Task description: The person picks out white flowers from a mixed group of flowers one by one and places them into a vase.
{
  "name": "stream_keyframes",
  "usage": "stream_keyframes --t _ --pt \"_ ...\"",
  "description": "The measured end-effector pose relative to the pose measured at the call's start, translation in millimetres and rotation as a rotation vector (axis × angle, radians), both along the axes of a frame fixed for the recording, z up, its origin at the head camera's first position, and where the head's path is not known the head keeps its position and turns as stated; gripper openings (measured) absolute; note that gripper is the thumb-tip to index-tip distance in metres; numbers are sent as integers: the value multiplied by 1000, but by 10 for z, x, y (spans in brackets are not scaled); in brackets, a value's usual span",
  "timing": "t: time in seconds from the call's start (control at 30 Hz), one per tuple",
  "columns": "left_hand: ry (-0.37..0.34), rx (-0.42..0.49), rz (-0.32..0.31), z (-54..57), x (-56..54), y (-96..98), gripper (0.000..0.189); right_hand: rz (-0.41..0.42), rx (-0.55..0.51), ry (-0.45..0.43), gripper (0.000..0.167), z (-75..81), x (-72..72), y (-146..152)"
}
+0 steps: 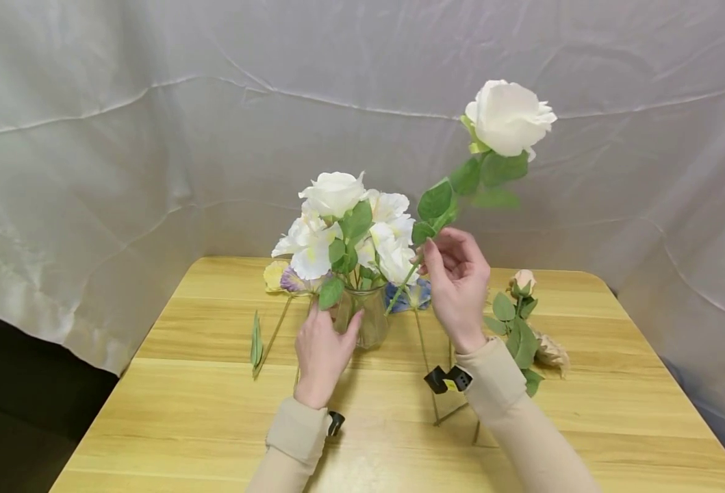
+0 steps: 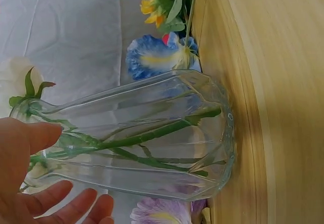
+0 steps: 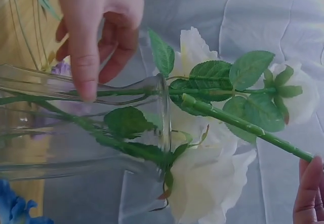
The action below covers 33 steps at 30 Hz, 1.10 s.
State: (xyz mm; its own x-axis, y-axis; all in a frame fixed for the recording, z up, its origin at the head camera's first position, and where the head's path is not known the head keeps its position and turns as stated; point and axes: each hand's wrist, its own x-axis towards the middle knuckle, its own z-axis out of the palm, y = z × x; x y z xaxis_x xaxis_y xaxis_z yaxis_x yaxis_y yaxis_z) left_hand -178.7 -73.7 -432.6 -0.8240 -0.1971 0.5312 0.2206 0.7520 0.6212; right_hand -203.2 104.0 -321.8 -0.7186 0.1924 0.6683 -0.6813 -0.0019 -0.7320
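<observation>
A clear glass vase (image 2: 152, 138) stands on the table holding white roses (image 1: 334, 195) and white irises (image 1: 307, 245), their green stems visible through the glass. My left hand (image 1: 325, 342) is curled about the vase near its neck, with the thumb on the near side. To the right of the vase, my right hand (image 1: 461, 284) pinches the green stem (image 3: 248, 128) of another white rose (image 1: 510, 118). That rose leans up and to the right, and its cut stem end is outside the vase, near the rim.
Purple and yellow irises (image 1: 300, 281) lie behind the left hand. A blue iris (image 2: 157, 57) lies right of the vase, its stem running forward. Farther right are a pale pink rose (image 1: 524, 282) and a dried-looking beige flower (image 1: 550, 352). Grey cloth (image 1: 362, 82) hangs behind the wooden table (image 1: 183, 424).
</observation>
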Motion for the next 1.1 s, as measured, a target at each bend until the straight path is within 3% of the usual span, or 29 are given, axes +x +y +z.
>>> stream_keyframes --t 0.3,0.5,0.7,0.97,1.1 --pt "-88 -5 9 -19 -1 9 51 -17 -37 78 20 56 -74 -156" --pt "-96 -7 12 -29 -10 10 49 -47 -32 126 19 74 -127 -243" --pt "-68 -20 15 -42 -6 14 50 -66 35 148 15 11 -158 -279" --pt "-47 -20 7 -51 -1 22 56 -95 156 126 25 -85 -166 -292" --pt "-47 -23 1 -64 -14 26 56 -92 204 120 23 -118 -184 -314"
